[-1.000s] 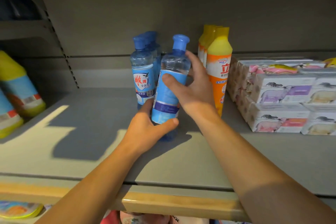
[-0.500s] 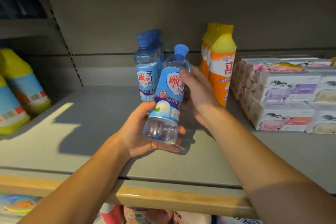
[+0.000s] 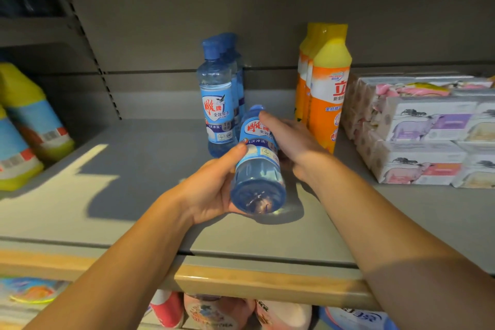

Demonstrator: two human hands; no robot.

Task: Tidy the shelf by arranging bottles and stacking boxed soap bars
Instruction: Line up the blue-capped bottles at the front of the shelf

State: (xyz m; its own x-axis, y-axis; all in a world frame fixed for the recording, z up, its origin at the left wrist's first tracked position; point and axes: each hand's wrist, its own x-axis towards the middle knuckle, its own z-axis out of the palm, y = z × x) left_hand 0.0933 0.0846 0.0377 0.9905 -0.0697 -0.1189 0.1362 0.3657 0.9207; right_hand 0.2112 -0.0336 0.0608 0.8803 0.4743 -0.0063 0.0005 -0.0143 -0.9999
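Grey metal shelf (image 3: 139,195) in front of me, wood-coloured strip (image 3: 262,282) along its near edge. Plain grey back panel (image 3: 187,8) far behind, slotted upright (image 3: 88,43) at far left. Dim overall; bright patch of light (image 3: 48,195) across the shelf's left side. Another shelf level (image 3: 32,32) upper left, dark.

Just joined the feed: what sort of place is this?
Likely a shop's household-goods aisle: a shelf with rows of identical blue bottles, orange bottles and stacked soap boxes; both hands hold one blue bottle.
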